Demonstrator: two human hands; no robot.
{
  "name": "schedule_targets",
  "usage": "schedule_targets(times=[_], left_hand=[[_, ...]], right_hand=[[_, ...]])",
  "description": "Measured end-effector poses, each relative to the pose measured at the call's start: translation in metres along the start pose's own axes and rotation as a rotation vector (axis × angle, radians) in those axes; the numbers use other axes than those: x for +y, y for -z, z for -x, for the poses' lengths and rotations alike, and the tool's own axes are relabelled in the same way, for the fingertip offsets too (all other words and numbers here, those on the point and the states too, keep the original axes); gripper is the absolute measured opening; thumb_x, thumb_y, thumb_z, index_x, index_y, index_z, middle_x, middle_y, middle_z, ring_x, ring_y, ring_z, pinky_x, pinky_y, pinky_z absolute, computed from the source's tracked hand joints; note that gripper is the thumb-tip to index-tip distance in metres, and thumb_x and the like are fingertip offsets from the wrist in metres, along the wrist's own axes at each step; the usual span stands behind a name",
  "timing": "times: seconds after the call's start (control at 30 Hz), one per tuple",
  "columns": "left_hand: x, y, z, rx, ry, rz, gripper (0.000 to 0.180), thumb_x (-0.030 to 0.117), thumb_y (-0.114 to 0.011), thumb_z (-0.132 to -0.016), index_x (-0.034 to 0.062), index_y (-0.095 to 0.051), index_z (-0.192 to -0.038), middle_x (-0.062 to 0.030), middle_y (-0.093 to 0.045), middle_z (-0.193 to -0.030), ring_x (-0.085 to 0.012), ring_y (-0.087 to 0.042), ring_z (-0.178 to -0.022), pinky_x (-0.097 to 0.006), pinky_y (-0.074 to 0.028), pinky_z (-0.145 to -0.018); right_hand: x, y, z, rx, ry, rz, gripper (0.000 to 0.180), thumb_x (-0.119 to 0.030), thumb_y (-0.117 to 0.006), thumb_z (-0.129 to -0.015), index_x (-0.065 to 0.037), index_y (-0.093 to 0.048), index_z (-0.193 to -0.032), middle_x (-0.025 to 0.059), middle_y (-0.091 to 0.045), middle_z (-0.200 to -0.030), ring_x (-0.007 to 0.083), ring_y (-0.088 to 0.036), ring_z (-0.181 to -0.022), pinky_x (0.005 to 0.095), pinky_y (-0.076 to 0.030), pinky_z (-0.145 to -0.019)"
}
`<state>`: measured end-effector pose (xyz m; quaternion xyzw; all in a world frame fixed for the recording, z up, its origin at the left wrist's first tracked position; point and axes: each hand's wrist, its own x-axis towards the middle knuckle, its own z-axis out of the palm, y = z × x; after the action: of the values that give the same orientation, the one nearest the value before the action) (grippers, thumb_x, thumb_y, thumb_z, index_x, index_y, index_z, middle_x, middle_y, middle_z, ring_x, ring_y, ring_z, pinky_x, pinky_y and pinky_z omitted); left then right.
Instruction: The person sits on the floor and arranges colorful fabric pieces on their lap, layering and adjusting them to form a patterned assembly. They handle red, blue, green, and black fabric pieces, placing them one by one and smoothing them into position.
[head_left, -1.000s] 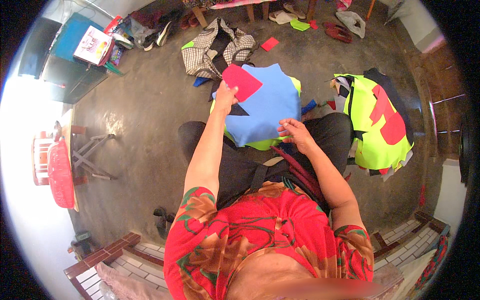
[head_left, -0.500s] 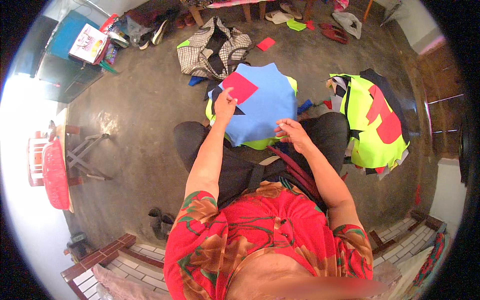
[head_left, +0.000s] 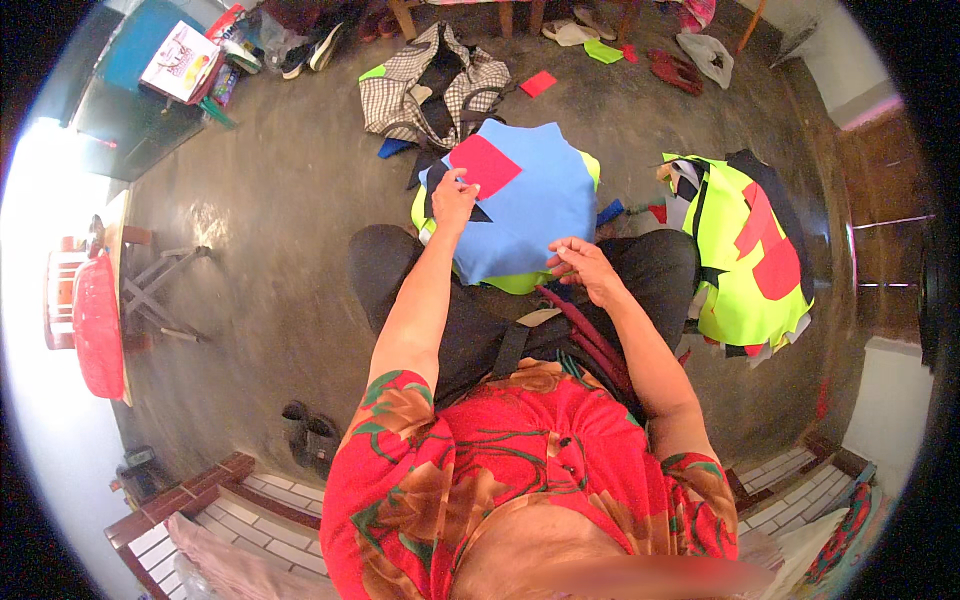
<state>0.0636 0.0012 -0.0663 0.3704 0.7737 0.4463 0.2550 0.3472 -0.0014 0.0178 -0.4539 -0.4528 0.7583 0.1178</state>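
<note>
A stack of cloth pieces lies before my bent legs, topped by a large light-blue piece [head_left: 535, 195] with bright yellow-green edges showing beneath. On its upper left rests a red square cloth piece [head_left: 487, 166]. My left hand [head_left: 454, 203] has its thumb and fingers closed at the lower-left edge of that red piece. A black cloth piece [head_left: 437, 176] shows partly under this hand. At the blue piece's lower right, my right hand [head_left: 584, 268] is held with fingers curled and their tips together. Whatever those fingertips may hold is too small to make out.
To the right sits a pile of yellow-green cloth [head_left: 728, 270] with red and black pieces. A checked bag [head_left: 400, 100] lies open beyond the stack, near a small red scrap [head_left: 538, 83]. Shoes and a folding stand [head_left: 165, 290] are farther off.
The view has shifted slightly. Both hands keep nearly the same places on the stack, and the red piece still lies at the blue cloth's upper left.
</note>
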Motion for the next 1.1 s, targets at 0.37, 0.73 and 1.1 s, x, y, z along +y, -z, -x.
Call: schedule_targets(times=[0.37,0.73,1.1], left_hand=[[0.014,-0.005,0.002,0.147,0.008,-0.207,0.022,0.014,-0.068,-0.069,0.0143,-0.066,-0.091,-0.0049,-0.068,-0.074,-0.0243,-0.065,-0.074,-0.038,-0.050,-0.068],[-0.046,-0.008,-0.018,0.071,-0.011,0.213,0.027,0.007,-0.061,-0.071,0.0034,-0.066,-0.097,-0.0098,-0.067,-0.083,-0.0191,-0.063,-0.070,-0.031,-0.050,-0.066],[-0.003,0.004,0.004,0.020,-0.295,-0.583,0.025,0.016,-0.064,-0.073,0.0111,-0.066,-0.097,-0.0154,-0.060,-0.090,-0.0330,-0.060,-0.081,-0.042,-0.048,-0.073]], right_hand=[[0.006,0.005,-0.005,0.001,-0.012,0.000,0.025,-0.026,-0.054,-0.090,-0.008,-0.058,-0.106,0.0053,-0.061,-0.092,0.0132,-0.057,-0.078,0.0275,-0.046,-0.067],[0.021,0.007,-0.016,-0.023,0.080,-0.007,0.028,-0.031,-0.056,-0.088,-0.008,-0.060,-0.105,0.0062,-0.062,-0.089,0.0153,-0.058,-0.075,0.0295,-0.047,-0.063],[-0.007,0.009,0.017,-0.013,0.257,-0.113,0.025,-0.027,-0.056,-0.089,-0.008,-0.058,-0.105,0.0048,-0.062,-0.091,0.0135,-0.058,-0.079,0.0278,-0.047,-0.067]])
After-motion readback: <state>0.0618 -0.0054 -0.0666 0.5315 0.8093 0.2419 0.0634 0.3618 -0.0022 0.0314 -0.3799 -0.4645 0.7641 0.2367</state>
